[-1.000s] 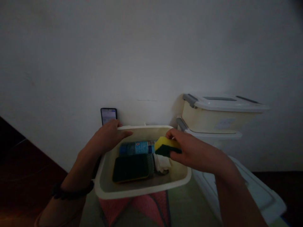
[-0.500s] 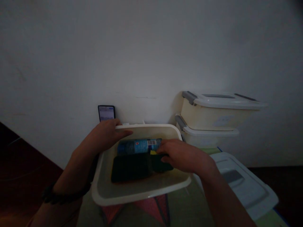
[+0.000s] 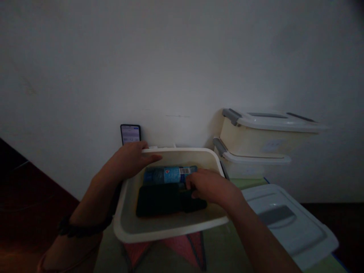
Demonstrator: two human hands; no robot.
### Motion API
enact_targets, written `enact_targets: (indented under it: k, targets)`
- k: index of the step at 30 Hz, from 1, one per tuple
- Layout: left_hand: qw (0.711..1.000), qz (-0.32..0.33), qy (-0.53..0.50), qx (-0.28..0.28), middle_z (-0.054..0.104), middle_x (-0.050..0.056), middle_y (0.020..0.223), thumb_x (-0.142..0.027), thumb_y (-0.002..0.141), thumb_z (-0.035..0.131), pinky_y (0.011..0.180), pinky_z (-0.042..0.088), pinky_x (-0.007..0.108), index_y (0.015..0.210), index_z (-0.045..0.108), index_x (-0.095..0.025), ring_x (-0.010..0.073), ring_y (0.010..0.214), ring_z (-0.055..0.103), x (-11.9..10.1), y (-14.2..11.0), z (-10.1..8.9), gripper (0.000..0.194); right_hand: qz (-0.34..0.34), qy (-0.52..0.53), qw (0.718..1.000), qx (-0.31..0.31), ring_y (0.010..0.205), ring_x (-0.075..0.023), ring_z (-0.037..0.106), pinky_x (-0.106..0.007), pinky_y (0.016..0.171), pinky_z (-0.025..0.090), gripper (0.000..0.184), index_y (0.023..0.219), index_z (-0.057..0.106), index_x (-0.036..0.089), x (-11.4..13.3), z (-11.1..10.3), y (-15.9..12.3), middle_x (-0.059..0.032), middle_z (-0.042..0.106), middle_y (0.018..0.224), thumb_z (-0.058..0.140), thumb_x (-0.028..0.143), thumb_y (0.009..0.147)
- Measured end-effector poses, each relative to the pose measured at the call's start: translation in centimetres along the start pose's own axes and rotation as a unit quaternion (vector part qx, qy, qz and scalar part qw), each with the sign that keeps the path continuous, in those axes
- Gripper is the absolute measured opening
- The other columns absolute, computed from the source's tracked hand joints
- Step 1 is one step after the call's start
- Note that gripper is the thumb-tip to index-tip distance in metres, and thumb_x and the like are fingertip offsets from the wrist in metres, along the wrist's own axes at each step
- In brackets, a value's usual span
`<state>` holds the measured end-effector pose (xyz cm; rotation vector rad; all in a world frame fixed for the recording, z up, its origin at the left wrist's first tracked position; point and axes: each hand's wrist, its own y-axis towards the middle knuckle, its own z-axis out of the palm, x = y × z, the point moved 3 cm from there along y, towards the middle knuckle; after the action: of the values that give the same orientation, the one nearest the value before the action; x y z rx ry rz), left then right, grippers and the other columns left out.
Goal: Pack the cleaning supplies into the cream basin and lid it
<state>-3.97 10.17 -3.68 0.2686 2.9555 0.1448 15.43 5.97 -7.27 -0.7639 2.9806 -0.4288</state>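
A white plastic bin is tipped toward me. My left hand grips its far left rim, thumb inside and fingers over the outer side. Inside lies a blue bottle on its side, with a label and a barcode. In front of it are a large dark green scouring sponge and a smaller dark green sponge to its right. My right hand reaches in over the right rim, its fingers curled round the upper edge of the smaller sponge; the fingertips are partly hidden.
A phone leans on the wall behind the bin. Two lidded boxes with grey clips are stacked at the right. A loose white lid lies on the green-covered table, which has a red star pattern.
My right hand has shifted slightly left over the smaller sponge, covering the yellow patch seen before. My left hand keeps its hold on the rim. The whole view has shifted slightly.
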Motion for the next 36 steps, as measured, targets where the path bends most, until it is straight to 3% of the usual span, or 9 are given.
enact_targets:
  k: [4,9,13,17,21,28,36]
  targets:
    - [1.0,-0.002,-0.013,0.0,0.064,0.01,0.076,-0.061,0.074,0.046,0.059,0.04,0.03,0.073,0.056,-0.017,0.0242,0.069,0.06,0.2,0.2,0.3,0.045,0.014,-0.018,1.0,-0.016,0.081,-0.027,0.067,-0.033,0.064,0.05,0.019,0.089,0.07,0.016,0.6,-0.4,-0.3,-0.0107,0.071,0.086,0.064,0.015,0.072]
    - [1.0,-0.007,-0.031,-0.003,0.066,0.011,0.077,-0.061,0.073,0.048,0.058,0.04,0.03,0.073,0.058,-0.017,0.0244,0.069,0.06,0.5,0.3,0.6,0.045,0.001,-0.032,0.997,-0.066,0.092,-0.0278,0.066,-0.036,0.074,0.049,0.022,0.088,0.069,0.014,1.5,-0.7,-0.5,-0.0132,0.07,0.095,0.05,0.01,0.08]
    - [0.999,-0.008,-0.03,-0.006,0.066,0.011,0.079,-0.062,0.072,0.049,0.06,0.041,0.031,0.077,0.06,-0.016,0.0253,0.071,0.061,0.5,0.4,0.6,0.047,0.035,-0.024,0.998,-0.047,0.081,-0.0278,0.068,-0.034,0.064,0.051,0.021,0.087,0.07,0.014,1.1,-0.4,-0.6,-0.0128,0.072,0.084,0.051,0.01,0.078]
    - [1.0,-0.006,-0.029,-0.002,0.066,0.011,0.078,-0.063,0.072,0.048,0.06,0.041,0.031,0.078,0.061,-0.016,0.0263,0.071,0.061,0.4,0.4,0.6,0.05,0.046,-0.02,0.998,-0.045,0.082,-0.0289,0.068,-0.036,0.066,0.051,0.021,0.09,0.07,0.014,0.8,-0.3,-0.9,-0.0139,0.072,0.087,0.056,0.011,0.076]
    - [1.0,-0.009,-0.029,-0.003,0.066,0.011,0.079,-0.063,0.072,0.048,0.06,0.04,0.031,0.08,0.061,-0.015,0.0263,0.072,0.061,0.5,0.4,0.6,0.05,0.043,-0.017,0.998,-0.04,0.08,-0.0296,0.068,-0.036,0.065,0.051,0.013,0.081,0.071,0.013,0.7,-0.5,-1.1,-0.0139,0.072,0.082,0.061,0.018,0.075]
    - [1.0,-0.007,-0.03,-0.003,0.066,0.01,0.077,-0.063,0.072,0.048,0.059,0.04,0.03,0.077,0.061,-0.017,0.0251,0.072,0.061,0.3,0.3,0.5,0.048,0.02,0.003,0.998,-0.058,0.076,-0.025,0.067,-0.031,0.063,0.047,0.016,0.085,0.069,0.016,0.3,-1.1,-1.9,-0.0102,0.071,0.078,0.055,0.021,0.081]
    - [1.0,-0.007,-0.015,0.002,0.066,0.01,0.078,-0.064,0.072,0.047,0.06,0.041,0.03,0.078,0.06,-0.018,0.0257,0.072,0.061,0.3,0.4,0.4,0.048,0.043,-0.009,0.998,-0.054,0.08,-0.0268,0.068,-0.034,0.067,0.048,0.025,0.09,0.07,0.015,0.3,-0.5,-0.6,-0.0138,0.072,0.085,0.046,0.011,0.083]
